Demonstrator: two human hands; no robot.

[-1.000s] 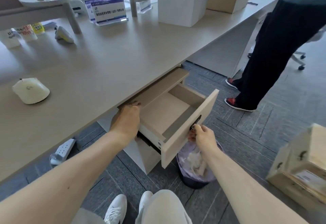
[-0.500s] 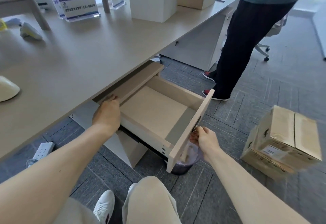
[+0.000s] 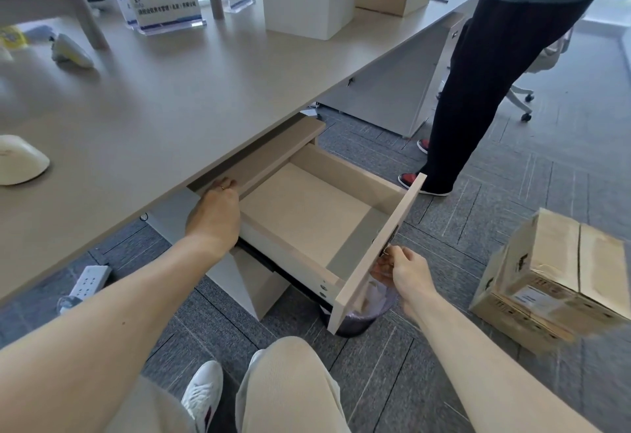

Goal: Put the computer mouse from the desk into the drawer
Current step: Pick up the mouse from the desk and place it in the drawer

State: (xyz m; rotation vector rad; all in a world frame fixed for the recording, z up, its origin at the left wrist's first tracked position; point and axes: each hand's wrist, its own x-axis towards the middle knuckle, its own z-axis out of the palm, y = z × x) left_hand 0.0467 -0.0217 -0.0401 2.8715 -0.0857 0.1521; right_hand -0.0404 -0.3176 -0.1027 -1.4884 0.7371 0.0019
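Observation:
A cream-white computer mouse lies on the desk at the far left edge of the view. Under the desk, the top drawer of a beige cabinet stands pulled far out, and its inside is bare. My right hand pinches the small key or handle on the drawer's front panel. My left hand rests on the cabinet's top edge just below the desk, fingers curled over it. Both hands are well to the right of the mouse.
A person in black trousers stands close behind the drawer. A cardboard box sits on the floor at right, a lined bin under the drawer front, a power strip at left. Boxes, sign holders and another mouse occupy the far desk.
The drawer has slid further out, pulled by my right hand. My left hand stayed on the cabinet top. The view shifted right, pushing the mouse to the frame's left edge.

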